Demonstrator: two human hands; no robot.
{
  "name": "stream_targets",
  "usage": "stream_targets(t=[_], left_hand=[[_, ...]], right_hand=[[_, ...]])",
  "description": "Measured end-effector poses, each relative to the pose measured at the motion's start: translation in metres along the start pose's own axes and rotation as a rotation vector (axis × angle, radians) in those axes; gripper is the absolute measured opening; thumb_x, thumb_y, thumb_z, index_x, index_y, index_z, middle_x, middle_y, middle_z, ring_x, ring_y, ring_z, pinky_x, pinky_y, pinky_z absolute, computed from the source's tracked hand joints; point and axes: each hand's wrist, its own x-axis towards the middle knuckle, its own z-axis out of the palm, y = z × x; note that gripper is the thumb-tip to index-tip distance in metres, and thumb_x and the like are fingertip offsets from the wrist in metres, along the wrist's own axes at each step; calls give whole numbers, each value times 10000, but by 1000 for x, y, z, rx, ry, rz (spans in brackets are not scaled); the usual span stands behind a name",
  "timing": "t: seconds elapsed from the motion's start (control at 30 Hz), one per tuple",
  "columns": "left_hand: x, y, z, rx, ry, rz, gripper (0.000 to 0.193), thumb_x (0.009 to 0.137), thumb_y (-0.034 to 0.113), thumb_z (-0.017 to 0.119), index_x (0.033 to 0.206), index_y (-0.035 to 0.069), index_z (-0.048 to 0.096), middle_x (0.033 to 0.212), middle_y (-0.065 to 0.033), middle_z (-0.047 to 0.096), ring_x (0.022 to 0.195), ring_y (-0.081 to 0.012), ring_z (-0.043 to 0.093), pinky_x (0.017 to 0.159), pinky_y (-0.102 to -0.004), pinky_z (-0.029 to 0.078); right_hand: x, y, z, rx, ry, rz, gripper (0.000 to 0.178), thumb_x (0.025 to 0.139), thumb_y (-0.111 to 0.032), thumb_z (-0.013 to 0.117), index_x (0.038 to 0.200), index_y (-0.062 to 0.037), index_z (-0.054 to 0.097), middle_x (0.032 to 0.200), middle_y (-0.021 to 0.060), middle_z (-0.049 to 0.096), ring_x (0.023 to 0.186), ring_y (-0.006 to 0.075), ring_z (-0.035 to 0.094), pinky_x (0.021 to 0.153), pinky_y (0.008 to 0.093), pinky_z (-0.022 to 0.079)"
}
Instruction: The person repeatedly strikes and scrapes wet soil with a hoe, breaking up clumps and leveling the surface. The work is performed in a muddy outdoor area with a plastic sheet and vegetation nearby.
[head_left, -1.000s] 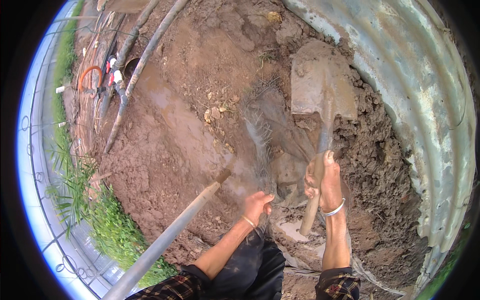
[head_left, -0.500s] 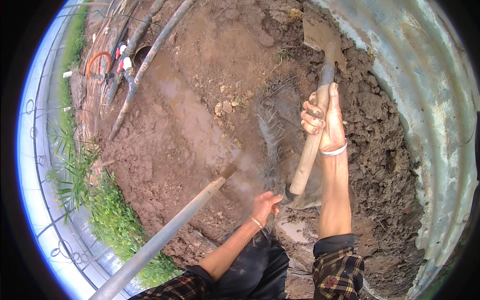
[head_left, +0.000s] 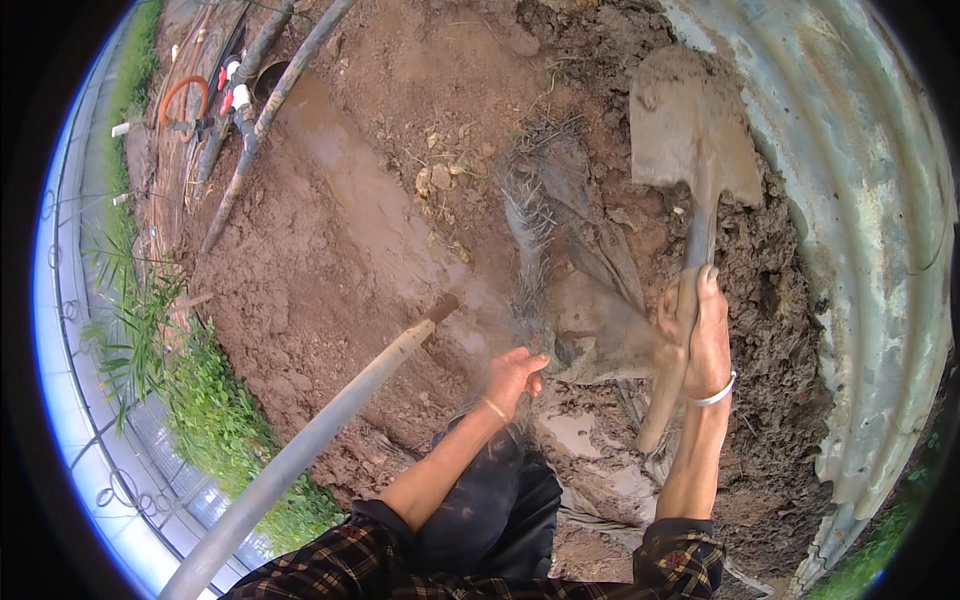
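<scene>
My right hand grips the wooden handle of a shovel, whose muddy blade points up toward the corrugated metal wall. My left hand is closed on the base of a dried, fibrous palm frond that lies on the wet red soil. A long pale pole slants from the lower left, with its tip near my left hand.
A shallow muddy puddle runs across the soil. Pipes with red valves lie at the upper left. Grass and a wire fence border the left side. Loose clods pile against the metal wall.
The shovel has swung: its blade went up out of view and now shows again, with my right hand lower on the handle. My left hand stayed on the frond.
</scene>
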Motion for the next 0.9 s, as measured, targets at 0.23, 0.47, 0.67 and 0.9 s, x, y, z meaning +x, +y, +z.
stream_targets(t=[0.23, 0.47, 0.67, 0.9], left_hand=[[-3, 0, 3, 55, -42, 35, 246, 831, 137, 750, 700, 98, 546, 624, 7, 568, 469, -108, 544, 460, -260, 450], [-28, 45, 32, 106, -160, 202, 191, 862, 158, 731, 758, 57, 608, 626, -18, 578, 532, -105, 564, 488, -257, 433], [-22, 121, 158, 124, -443, 747, 175, 879, 86, 679, 756, -8, 598, 1016, -136, 611, 607, -127, 565, 509, -266, 483], [6, 95, 173, 707, -141, 735, 638, 853, 92, 632, 1430, -36, 390, 1303, -198, 473, 1006, -265, 614, 972, -388, 490]], right_hand=[[-21, 92, -69, -701, -74, -21, 553, 941, -515, 594, 826, 26, 588, 569, 97, 512, 503, 182, 523, 471, 349, 423], [3, 78, -84, -876, 145, -203, 471, 960, -394, 587, 888, 71, 614, 635, 126, 537, 583, 201, 499, 563, 404, 438], [-93, 70, -104, -345, 356, -162, 467, 987, -506, 517, 817, -72, 483, 579, -12, 420, 439, 64, 402, 366, 231, 322], [-169, 87, -111, -136, 533, -141, 493, 977, -535, 519, 849, -62, 468, 634, 9, 436, 455, 74, 415, 343, 231, 327]])
